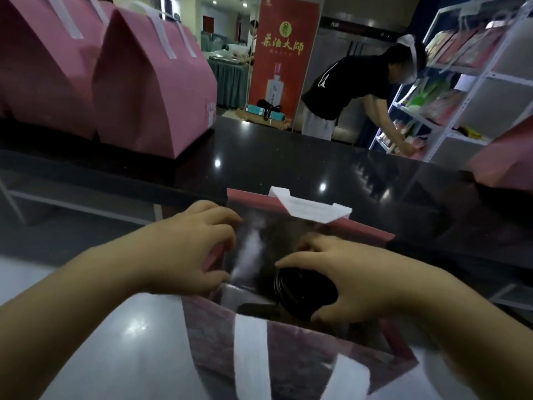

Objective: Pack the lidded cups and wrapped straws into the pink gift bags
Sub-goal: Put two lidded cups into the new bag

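This is looking like a shop: a person [346, 85] is reaching into white shelves [477, 85] of packaged goods [450, 44], a red banner [285, 67] is advertising a bottle, and pink bags [150, 90] are standing at the counter's [288, 157] far left edge.

near bag [288, 350] front-ctr | cup [300, 293] in it, R side | far bags [150, 90] back-L on counter [288, 157] | shelf [507, 102] back-R

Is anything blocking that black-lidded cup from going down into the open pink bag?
Nothing visible does. The right hand holds the cup in the open mouth of the pink bag, the left hand holds its left wall aside, and the white handles lie clear of the opening. The bag's dark inside is hard to read.
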Tool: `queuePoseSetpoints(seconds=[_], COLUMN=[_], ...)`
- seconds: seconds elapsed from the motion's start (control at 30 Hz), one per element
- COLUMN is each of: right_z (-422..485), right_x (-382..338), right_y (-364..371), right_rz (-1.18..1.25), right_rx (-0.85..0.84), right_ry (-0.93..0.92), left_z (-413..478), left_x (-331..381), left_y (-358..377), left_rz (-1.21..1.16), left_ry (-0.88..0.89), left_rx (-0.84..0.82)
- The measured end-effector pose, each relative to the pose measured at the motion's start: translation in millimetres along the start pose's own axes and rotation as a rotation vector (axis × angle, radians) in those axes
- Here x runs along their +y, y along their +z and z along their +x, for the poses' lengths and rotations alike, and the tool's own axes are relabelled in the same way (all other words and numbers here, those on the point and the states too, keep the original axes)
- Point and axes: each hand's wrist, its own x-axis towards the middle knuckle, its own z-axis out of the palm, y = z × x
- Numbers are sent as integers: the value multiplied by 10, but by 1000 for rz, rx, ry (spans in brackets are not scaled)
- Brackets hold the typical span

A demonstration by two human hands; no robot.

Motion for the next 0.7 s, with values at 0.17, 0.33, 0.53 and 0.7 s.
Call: queuePoseSetpoints(seconds=[0.17, 0.33, 0.53, 0.7], right_z=[205, 420, 522, 626], right_x=[-119, -209, -239, -280], right_y=[98, 217, 384, 466], right_rz=[-28, -58, -68, -101], right_rx=[-6, -49, -182, -191], right_ry=[-22, -79, -129, -147], left_z=[-99, -110, -107, -95], left_x=[60, 71, 78, 57], left_y=[3, 0, 35, 70], left_rz=[-74, -90, -137, -167], left_ry=[11, 10, 12, 29], left_rx=[-124, -130, -146, -107])
